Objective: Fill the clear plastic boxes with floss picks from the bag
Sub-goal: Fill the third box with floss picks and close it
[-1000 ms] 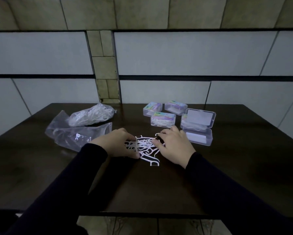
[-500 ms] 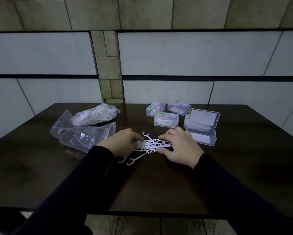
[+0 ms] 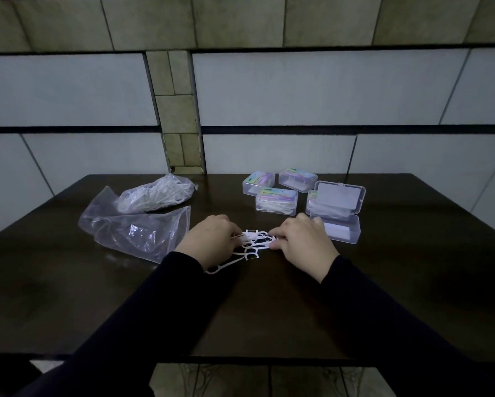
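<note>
Nearest the camera, two dark sleeves (image 3: 143,319) reach forward over the dark table (image 3: 412,296). The left hand (image 3: 207,239) and right hand (image 3: 303,242) sit close together on the tabletop, fingers curled inward toward a small bundle of white floss picks (image 3: 255,239) gathered between them. Each grip looks pinched on an end of the bundle, though the dim light makes the exact finger contact hard to read. One loose floss pick (image 3: 229,263) trails from under the left hand toward the person.

Just beyond the right hand lies an open clear box (image 3: 342,234), its lid (image 3: 339,200) tilted up behind it. Left of the hands lies a crumpled empty bag (image 3: 137,233). Further back, a second bag (image 3: 157,196) holds a mass of white picks. At the same depth on the right stand three closed boxes (image 3: 276,202), near one another, with colourful labels on top. A tiled wall (image 3: 298,90) rises behind the table.
</note>
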{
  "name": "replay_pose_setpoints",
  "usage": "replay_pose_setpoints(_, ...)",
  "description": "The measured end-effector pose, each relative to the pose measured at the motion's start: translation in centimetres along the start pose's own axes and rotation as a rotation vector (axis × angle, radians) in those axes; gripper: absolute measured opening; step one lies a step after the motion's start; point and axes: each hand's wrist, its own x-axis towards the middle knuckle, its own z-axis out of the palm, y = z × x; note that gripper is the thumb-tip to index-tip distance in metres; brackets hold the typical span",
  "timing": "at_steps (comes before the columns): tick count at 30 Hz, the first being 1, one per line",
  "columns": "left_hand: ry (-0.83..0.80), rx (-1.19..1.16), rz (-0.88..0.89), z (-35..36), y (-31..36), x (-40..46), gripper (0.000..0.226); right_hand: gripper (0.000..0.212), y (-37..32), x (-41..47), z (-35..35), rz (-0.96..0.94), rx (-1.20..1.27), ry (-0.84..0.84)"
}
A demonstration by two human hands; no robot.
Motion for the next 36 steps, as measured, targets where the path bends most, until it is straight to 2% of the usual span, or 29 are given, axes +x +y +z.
replay_pose_setpoints(6, 0.118, 0.128, 0.010, 0.4, 1.3, 0.0, 0.031, 0.028, -0.4, -0.1, -0.1, 0.037, -0.054, 0.041)
replay_pose_setpoints(11, 0.125, 0.297, -0.017, 0.8, 1.8, 0.0, 0.027, 0.032, -0.8, -0.2, -0.2, 0.009, -0.134, 0.027)
replay_pose_setpoints(14, 0.134, 0.376, -0.038, 0.9, 2.0, 0.1, 0.025, 0.027, -1.0, -0.6, -0.2, -0.014, -0.191, 0.048)
replay_pose_setpoints(29, 0.194, 0.184, -0.088, 1.0, 2.4, 0.1, 0.028, 0.022, -0.1, -0.8, -0.4, 0.018, -0.132, 0.167)
replay_pose_setpoints(36, 0.393, -0.020, -0.070, 1.1, 3.1, -0.4, 0.025, 0.024, 1.3, -1.4, -1.8, 0.029, -0.146, 0.219)
